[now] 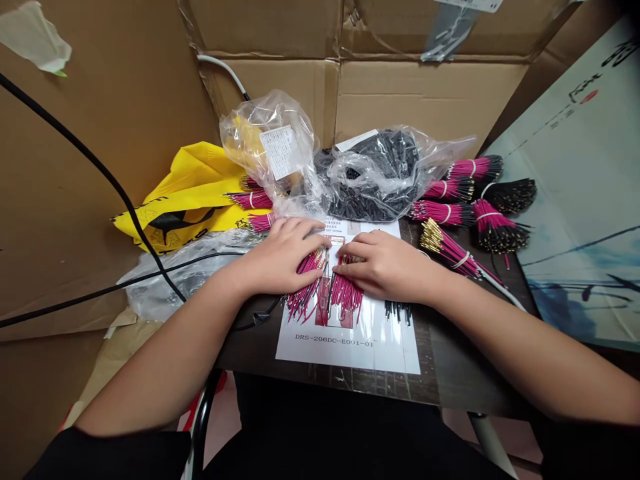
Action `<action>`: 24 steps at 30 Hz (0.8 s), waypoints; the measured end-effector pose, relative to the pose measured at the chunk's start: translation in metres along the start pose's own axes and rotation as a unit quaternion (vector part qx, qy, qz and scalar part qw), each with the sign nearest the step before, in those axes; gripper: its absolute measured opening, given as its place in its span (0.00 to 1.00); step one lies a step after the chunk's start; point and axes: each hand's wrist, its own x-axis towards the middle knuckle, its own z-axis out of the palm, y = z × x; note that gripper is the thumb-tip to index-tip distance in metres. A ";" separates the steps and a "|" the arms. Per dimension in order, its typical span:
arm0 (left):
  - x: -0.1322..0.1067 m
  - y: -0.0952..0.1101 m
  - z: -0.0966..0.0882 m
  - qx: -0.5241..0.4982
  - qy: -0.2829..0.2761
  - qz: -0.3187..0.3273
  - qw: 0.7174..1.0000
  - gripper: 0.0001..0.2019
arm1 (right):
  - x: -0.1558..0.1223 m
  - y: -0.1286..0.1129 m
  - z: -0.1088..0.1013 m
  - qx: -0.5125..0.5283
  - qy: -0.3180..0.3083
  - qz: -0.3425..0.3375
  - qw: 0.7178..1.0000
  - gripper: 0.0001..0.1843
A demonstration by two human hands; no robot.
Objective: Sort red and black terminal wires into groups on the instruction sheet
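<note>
My left hand [287,257] lies over a loose pile of magenta wires [304,297] with dark tips, its fingers stretched out and its thumb apart. Across from it, my right hand [387,267] rests on a second pile of magenta wires [346,299], fingers pointing left and a little apart. Gold-coloured wire ends show near the fingertips of both hands. Both piles lie on a white printed sheet [345,350] with a red diagram. Short black wires [399,312] stick out below my right wrist. Whether any single wire is between my fingers is hidden.
Clear bags of black wires [373,177] and yellow material [273,137] stand behind. Tied magenta bundles [443,212] and a black bundle [510,195] lie right, with a gold-ended bundle [450,247]. A yellow bag [195,180] and black cable [100,157] are left. Cardboard [280,87] walls the back.
</note>
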 end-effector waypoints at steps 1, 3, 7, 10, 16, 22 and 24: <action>0.000 0.000 0.000 -0.002 0.000 0.000 1.000 0.22 | 0.000 0.001 0.000 0.005 0.003 -0.003 1.000 0.17; 0.000 0.000 0.000 -0.004 0.001 0.000 1.000 0.21 | 0.001 0.001 0.000 0.017 0.009 -0.008 1.000 0.17; 0.000 0.001 0.001 -0.007 0.003 0.003 1.000 0.21 | 0.005 0.000 0.002 0.042 0.019 -0.001 0.999 0.17; -0.001 0.000 0.002 -0.007 0.001 0.001 1.000 0.20 | 0.009 0.001 0.004 0.053 0.032 0.023 0.998 0.18; -0.001 0.002 0.002 -0.017 0.003 0.004 1.000 0.17 | 0.012 0.004 0.009 0.050 0.034 0.019 0.998 0.17; -0.001 0.003 0.002 -0.019 0.004 0.010 1.000 0.14 | 0.015 0.009 0.010 0.040 0.032 0.017 0.999 0.14; -0.001 0.002 0.002 -0.022 0.003 0.009 1.000 0.15 | 0.021 0.010 0.008 0.016 0.009 -0.004 1.000 0.13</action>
